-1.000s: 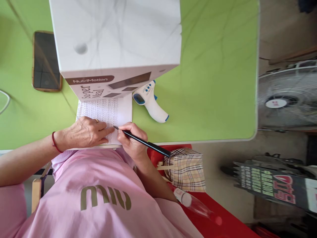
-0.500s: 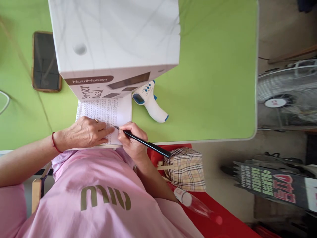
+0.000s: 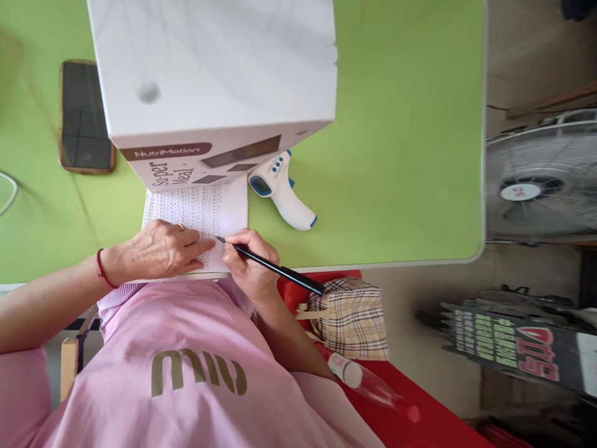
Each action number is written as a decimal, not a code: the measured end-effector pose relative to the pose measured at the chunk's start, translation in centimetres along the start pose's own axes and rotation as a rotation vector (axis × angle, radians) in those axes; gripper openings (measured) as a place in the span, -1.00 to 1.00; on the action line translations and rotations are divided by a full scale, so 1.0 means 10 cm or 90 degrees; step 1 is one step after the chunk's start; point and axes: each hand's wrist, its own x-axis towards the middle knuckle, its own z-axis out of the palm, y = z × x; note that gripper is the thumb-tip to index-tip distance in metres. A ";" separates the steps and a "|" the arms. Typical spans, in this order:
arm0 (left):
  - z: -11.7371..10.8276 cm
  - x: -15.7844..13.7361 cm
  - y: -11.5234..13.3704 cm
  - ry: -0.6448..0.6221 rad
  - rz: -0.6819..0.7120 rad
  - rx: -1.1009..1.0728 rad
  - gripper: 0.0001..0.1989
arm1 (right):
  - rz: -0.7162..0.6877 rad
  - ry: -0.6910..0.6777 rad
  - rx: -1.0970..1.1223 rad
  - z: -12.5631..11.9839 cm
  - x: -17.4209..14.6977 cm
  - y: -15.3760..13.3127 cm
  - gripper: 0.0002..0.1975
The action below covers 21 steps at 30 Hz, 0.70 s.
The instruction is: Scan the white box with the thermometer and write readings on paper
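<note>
A black pen (image 3: 282,271) is gripped between the thumb and fingers of my right hand (image 3: 252,260), slanting down to the right. Its tip points at the page of an open notebook (image 3: 233,205) filled with dense rows of small handwriting. My left hand (image 3: 168,249) lies on the written page, index finger stretched toward the pen tip, with a ring and a red wrist cord. A white box (image 3: 219,68) lettered "NutriMotion Super Meal" stands behind the notebook and hides its far part. A white and blue infrared thermometer (image 3: 285,193) lies to the right of the notebook.
On the green table (image 3: 410,155), a phone (image 3: 84,118) lies left of the box. A red seat (image 3: 396,392) at lower right holds a plaid bag (image 3: 352,317) and a clear plastic bottle (image 3: 373,386). A fan (image 3: 536,186) stands beyond the table's right edge.
The pen's back end has swung very slightly up and to the right in my right hand. My left hand stays where it was on the page.
</note>
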 end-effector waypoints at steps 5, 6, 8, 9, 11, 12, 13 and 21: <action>0.00 -0.02 -0.01 -0.006 0.003 0.002 -0.74 | -0.018 0.009 -0.009 0.00 0.02 -0.02 -0.90; 0.00 -0.02 -0.01 -0.009 0.001 0.002 -0.73 | -0.018 0.006 -0.017 0.00 0.03 -0.03 -0.90; 0.01 -0.02 -0.01 -0.011 -0.001 -0.001 -0.73 | -0.019 0.006 -0.027 0.00 0.03 -0.05 -0.89; 0.01 -0.02 -0.01 -0.011 -0.001 -0.002 -0.73 | -0.019 0.007 -0.030 0.00 0.03 -0.05 -0.90; 0.01 -0.02 -0.01 -0.017 -0.001 -0.002 -0.73 | -0.015 0.006 -0.036 0.00 0.02 -0.04 -0.91; 0.01 -0.02 0.00 -0.023 -0.001 -0.002 -0.73 | -0.013 0.004 -0.039 0.00 0.02 -0.04 -0.91; 0.02 -0.02 0.00 -0.029 -0.002 -0.003 -0.73 | -0.012 0.003 -0.041 0.00 0.02 -0.03 -0.91; 0.02 -0.02 -0.01 -0.019 -0.003 -0.005 -0.75 | 0.013 0.040 -0.004 0.01 -0.03 0.00 -0.94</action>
